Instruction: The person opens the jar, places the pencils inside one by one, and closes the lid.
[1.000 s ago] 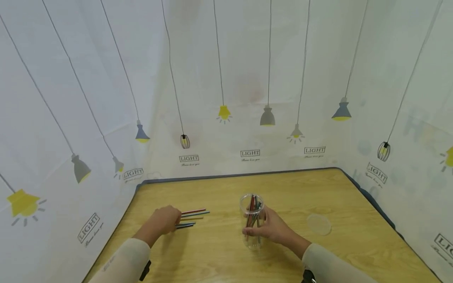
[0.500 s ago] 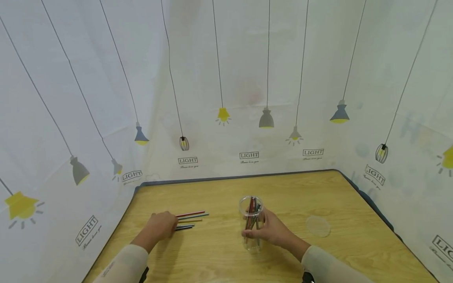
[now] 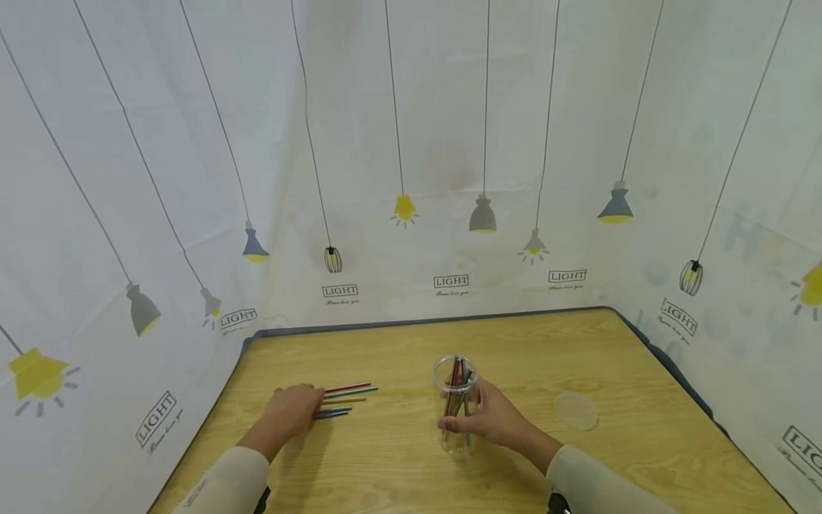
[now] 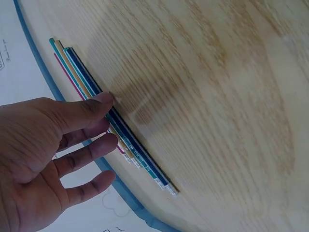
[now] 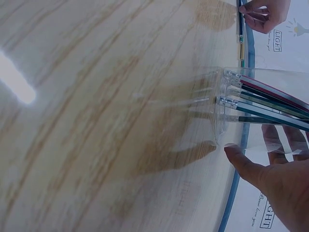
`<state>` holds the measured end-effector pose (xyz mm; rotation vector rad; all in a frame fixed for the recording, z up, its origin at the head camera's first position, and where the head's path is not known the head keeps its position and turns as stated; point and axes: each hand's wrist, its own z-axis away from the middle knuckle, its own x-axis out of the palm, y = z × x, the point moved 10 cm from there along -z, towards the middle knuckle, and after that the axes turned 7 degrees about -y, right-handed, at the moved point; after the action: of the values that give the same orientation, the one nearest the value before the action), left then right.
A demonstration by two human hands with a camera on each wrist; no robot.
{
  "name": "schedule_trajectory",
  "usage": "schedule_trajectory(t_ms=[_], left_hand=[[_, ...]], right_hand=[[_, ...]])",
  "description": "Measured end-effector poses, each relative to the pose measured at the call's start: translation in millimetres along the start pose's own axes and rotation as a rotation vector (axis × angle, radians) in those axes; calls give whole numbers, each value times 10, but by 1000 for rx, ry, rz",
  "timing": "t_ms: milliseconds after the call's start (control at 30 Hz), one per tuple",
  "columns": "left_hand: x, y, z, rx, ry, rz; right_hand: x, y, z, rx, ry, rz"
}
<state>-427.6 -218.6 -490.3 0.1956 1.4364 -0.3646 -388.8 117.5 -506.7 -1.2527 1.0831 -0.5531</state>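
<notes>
Several slim pencils (image 4: 130, 133) in dark blue, teal, tan and red lie side by side on the wooden table. My left hand (image 3: 292, 414) is over them, thumb and fingertips pinching at the dark blue one in the left wrist view; the last fingers stay spread. My right hand (image 3: 494, 417) grips a clear plastic jar (image 3: 457, 446) from its right side. Inside the jar, several more pencils (image 5: 270, 108) lean together, red, dark and teal. In the right wrist view the thumb is beside the jar's base and the other fingers show through the clear wall.
A round translucent lid (image 3: 576, 411) lies flat on the table (image 3: 411, 485) to the right of the jar. White cloth (image 3: 443, 143) printed with hanging lamps surrounds the table's back and sides. Dark blue edging (image 3: 417, 323) runs along the table's far edge.
My left hand has shifted slightly leftward and down over the pencils. The right hand and the jar look still, and the head view has tilted a little.
</notes>
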Motion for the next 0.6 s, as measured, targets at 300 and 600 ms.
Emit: schedule_trajectory(t_ms=[300,600], left_hand=[[103,-147,52,-21,-8,97],[156,-107,4,56,-6,148]], right_hand=[[55,-68,-22,-3,2,33],[8,-12,-18,28,24,59]])
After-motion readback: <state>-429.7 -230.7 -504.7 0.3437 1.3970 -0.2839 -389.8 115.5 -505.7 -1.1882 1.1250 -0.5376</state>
